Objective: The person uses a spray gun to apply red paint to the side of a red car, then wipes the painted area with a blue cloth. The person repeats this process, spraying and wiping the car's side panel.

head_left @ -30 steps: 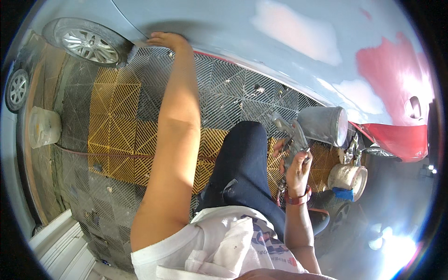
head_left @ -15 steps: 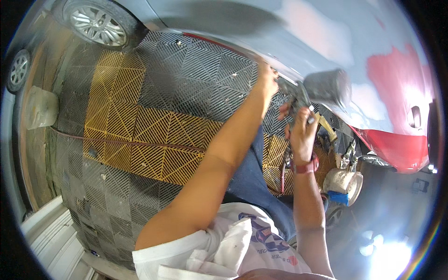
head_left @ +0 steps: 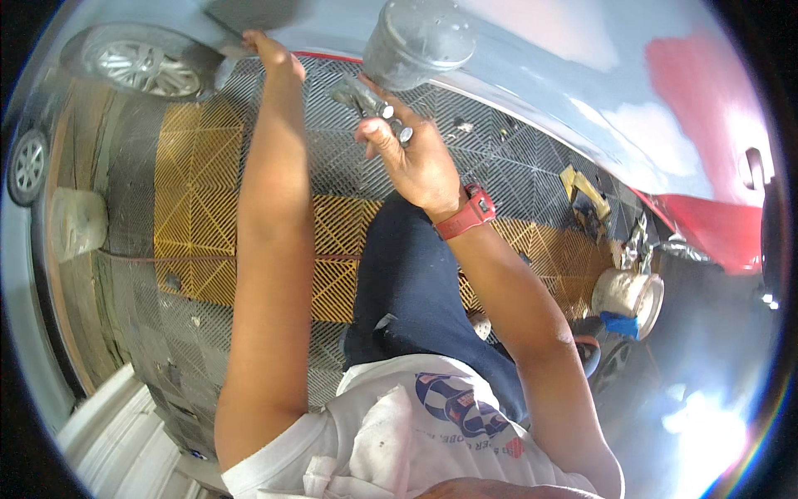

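My right hand point(head_left: 420, 162) is wrapped round a paint spray gun point(head_left: 366, 97), with the thumb over its back. The gun's grey cup point(head_left: 420, 50) sits above the hand, close to the grey side of the car point(head_left: 532, 75). Red, pale and grey patches cover that bodywork. My left arm reaches out to the car's lower side, just right of a silver wheel point(head_left: 141, 68). There my left hand point(head_left: 277, 58) is at the lower edge of the panel, partly smeared, with a finger stretched out and nothing visible in it. I cannot tell whether it touches the panel.
Black and yellow grid tiles point(head_left: 199, 183) cover the floor, with a thin hose point(head_left: 133, 258) across them. A whitish bucket point(head_left: 622, 299) with blue tape stands at right, near crumpled foil point(head_left: 638, 245) and a yellow-black object point(head_left: 584, 195). Another pale bucket point(head_left: 79, 223) stands at left.
Both hands have moved left along the car, the left one toward the wheel. The spray gun has travelled with my right hand and sits farther from the red rear area.
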{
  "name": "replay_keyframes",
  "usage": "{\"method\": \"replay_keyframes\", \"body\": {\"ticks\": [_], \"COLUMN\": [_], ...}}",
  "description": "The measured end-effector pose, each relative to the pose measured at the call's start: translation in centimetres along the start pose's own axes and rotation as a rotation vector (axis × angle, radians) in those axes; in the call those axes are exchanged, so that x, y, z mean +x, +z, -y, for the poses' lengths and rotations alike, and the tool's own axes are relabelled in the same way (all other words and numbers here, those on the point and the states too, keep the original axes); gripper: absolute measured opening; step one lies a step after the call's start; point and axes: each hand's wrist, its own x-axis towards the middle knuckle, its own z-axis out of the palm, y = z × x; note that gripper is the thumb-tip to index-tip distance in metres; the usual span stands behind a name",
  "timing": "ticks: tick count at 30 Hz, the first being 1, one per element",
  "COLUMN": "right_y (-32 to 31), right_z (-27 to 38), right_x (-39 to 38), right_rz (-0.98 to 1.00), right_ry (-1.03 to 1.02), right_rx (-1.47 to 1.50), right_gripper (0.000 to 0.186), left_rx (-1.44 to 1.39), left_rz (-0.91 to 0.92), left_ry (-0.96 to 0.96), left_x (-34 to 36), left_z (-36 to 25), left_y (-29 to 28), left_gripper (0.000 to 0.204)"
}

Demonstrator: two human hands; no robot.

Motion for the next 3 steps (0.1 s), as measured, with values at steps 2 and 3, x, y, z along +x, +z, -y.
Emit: {"method": "replay_keyframes", "body": {"ticks": [2, 3], "right_y": [-1.5, -1.7], "right_z": [-1.7, -1.5], "right_x": [-1.2, -0.9], "right_rz": [-0.025, -0.004], "right_ry": [0.011, -0.009], "right_rx": [-0.047, -0.048], "right_gripper": [0.07, 0.07], "left_rx": [0.036, -0.002], "left_rz": [0.005, -0.07], "left_ry": [-0.061, 0.087], "left_x": [-2.5, -0.9], "left_z": [4.3, 6.8], "left_y": [3.6, 3.1], "left_gripper": [0.1, 0.102]}}
